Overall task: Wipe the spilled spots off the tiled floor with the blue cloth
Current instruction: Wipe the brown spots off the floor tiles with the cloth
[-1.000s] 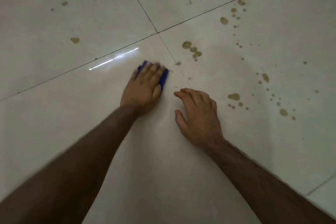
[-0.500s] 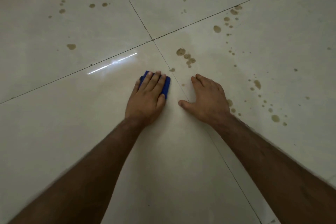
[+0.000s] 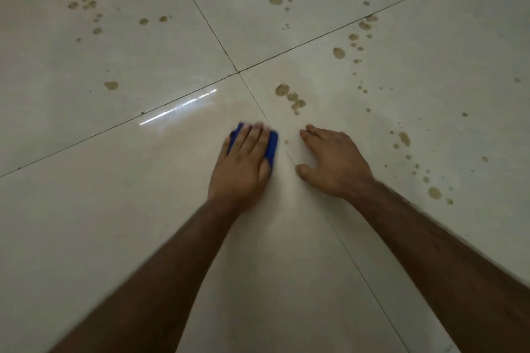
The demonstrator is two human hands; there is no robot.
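My left hand point(image 3: 243, 163) lies flat on the folded blue cloth point(image 3: 272, 145), pressing it onto the pale tiled floor point(image 3: 114, 209) just left of a grout line. Only the cloth's far and right edges show past my fingers. My right hand point(image 3: 332, 163) rests on the floor to the right, fingers spread and holding nothing. A small brown spot point(image 3: 286, 142) sits between the two hands. A cluster of brown spots point(image 3: 291, 97) lies just beyond the hands.
More brown spots are scattered at the right point(image 3: 434, 192), at the far right point(image 3: 339, 52), at the far middle point(image 3: 276, 0) and at the far left point(image 3: 91, 6). Dark grout lines cross at a tile corner point(image 3: 238, 72). A light reflection streaks the left tile point(image 3: 177, 107).
My left hand has slid the cloth nearer to me and a little right. My right hand moved forward and settled flat on the floor beside it.
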